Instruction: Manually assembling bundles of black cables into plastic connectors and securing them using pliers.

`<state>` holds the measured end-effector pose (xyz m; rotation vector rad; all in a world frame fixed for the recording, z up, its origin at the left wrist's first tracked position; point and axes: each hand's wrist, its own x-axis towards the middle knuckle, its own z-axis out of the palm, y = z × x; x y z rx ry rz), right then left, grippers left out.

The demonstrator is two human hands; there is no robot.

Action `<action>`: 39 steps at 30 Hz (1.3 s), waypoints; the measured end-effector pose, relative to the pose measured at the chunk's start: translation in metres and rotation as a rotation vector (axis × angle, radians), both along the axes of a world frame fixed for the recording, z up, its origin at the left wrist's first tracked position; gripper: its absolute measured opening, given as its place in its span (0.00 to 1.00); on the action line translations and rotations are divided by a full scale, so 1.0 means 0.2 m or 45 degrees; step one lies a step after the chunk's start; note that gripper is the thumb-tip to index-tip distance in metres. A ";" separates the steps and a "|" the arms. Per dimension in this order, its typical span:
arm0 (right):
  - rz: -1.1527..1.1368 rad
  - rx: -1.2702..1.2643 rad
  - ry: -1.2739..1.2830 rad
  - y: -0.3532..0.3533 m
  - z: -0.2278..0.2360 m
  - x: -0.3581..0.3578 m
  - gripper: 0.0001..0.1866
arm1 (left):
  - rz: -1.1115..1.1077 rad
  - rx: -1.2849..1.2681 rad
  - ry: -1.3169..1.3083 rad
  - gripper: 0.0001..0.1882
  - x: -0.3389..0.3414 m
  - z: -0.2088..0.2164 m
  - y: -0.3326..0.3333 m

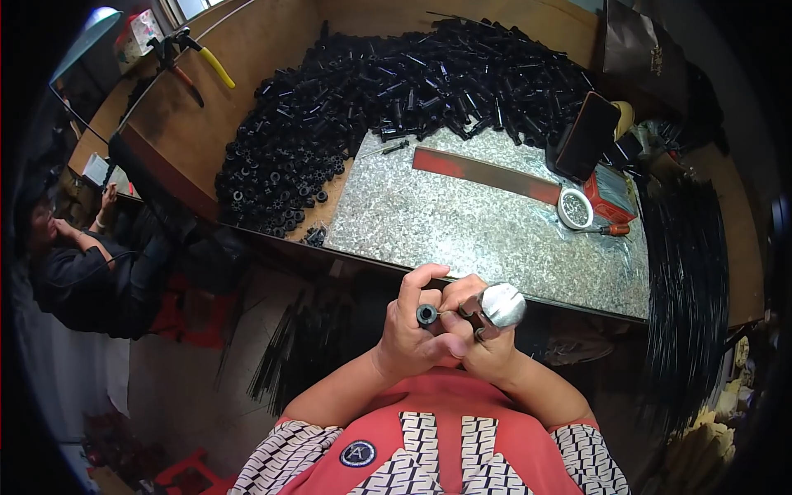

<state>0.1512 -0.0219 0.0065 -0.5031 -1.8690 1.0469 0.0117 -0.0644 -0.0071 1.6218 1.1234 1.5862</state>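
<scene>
Close to my chest, just off the near edge of the stone slab (462, 223), both hands are together. My left hand (403, 337) is closed around a small black tube (426, 314), its round open end turned upward. In my right hand (492, 356) is a tool with a rounded silver metal head (502, 306); the fingers hide the rest of it, so its kind does not show. The fingertips of the two hands meet between tube and tool. Whether they pinch a further small piece there I cannot make out.
Black tubular parts (412, 78) are heaped behind the slab, with short black rings (272, 186) at left. A red-and-grey flat bar (487, 175), white bowl (575, 209), screwdriver (606, 230) and phone (586, 136) are on the slab. Thin black rods (685, 297) hang at right. Another person (99, 272) sits left.
</scene>
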 end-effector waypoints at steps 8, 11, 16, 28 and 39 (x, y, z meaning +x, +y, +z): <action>0.018 0.083 0.017 0.01 0.00 0.00 0.15 | -0.026 -0.056 -0.006 0.49 0.00 0.00 0.00; 0.017 0.097 0.006 0.01 0.02 0.00 0.14 | -0.048 -0.067 0.012 0.49 -0.01 0.01 0.00; 0.051 0.190 -0.036 0.04 0.04 0.00 0.10 | -0.094 -0.082 0.051 0.49 -0.03 0.01 -0.01; 0.191 -0.540 -0.620 0.07 0.20 0.11 0.20 | -0.145 -0.132 -0.236 0.54 -0.15 -0.06 0.00; -0.144 0.642 -1.105 -0.05 0.28 0.31 0.35 | -0.066 -0.153 -0.099 0.54 -0.15 -0.02 0.03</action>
